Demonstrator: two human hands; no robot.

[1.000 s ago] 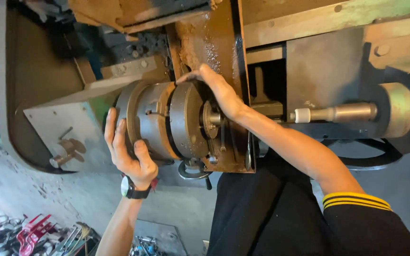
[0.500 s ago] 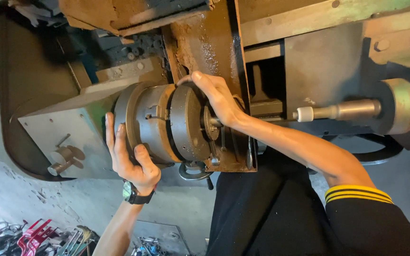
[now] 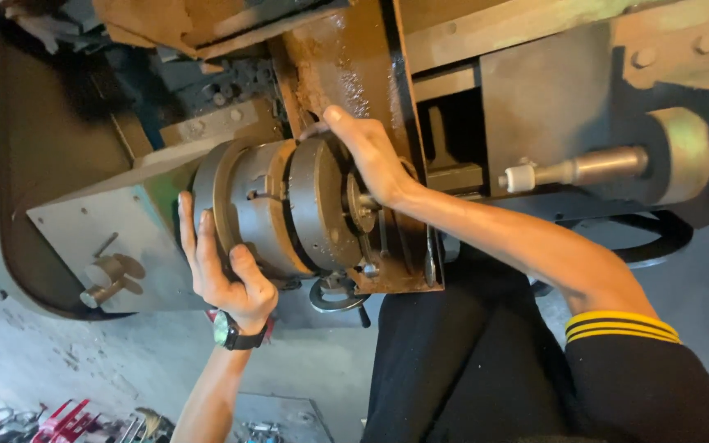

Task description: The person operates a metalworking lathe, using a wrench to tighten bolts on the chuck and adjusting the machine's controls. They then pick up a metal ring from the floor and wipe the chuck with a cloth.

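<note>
A heavy round steel lathe chuck (image 3: 281, 209) sits on the spindle of an old lathe, in the middle of the head view. My left hand (image 3: 223, 267) cups the chuck's near rim from below, fingers spread along it; a dark watch (image 3: 235, 332) is on that wrist. My right hand (image 3: 371, 156) lies over the chuck's front face and far edge, fingers curled round it. The part gripped in the chuck jaws is mostly hidden by my right hand.
The grey headstock (image 3: 100, 238) with a small lever stands to the left. A rusty carriage (image 3: 354, 74) is behind the chuck. The tailstock quill (image 3: 576, 168) points in from the right. A handwheel (image 3: 334, 295) hangs under the chuck. Red tools (image 3: 59, 418) lie on the floor.
The view has shifted a little, so the chuck sits slightly lower and to the right. Both hands stay on the chuck, and my left fingers have slid a bit along its rim.
</note>
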